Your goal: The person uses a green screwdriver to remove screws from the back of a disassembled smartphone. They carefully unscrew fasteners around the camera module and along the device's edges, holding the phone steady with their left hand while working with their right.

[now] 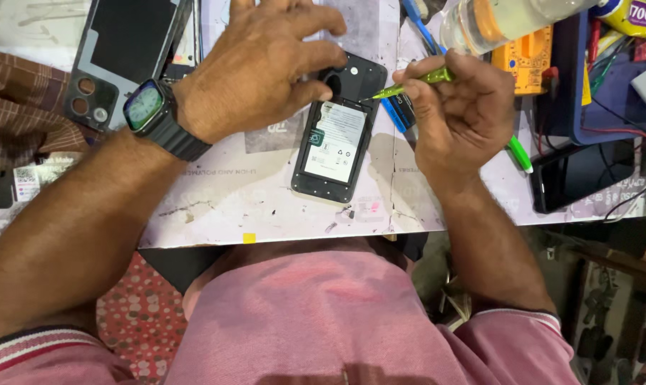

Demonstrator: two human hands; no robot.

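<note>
Lying backless — battery bared — the phone (336, 139) under left hand (266, 60); right hand (455, 107) pinches green screwdriver (412, 82).

Pink short-sleeved shirt (351, 321) with striped cuffs, black smartwatch (154, 110) with square face on left wrist

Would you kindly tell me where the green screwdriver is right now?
In the head view, the green screwdriver sits in the right hand, its tip at the opened phone pinned by the left hand.
</note>
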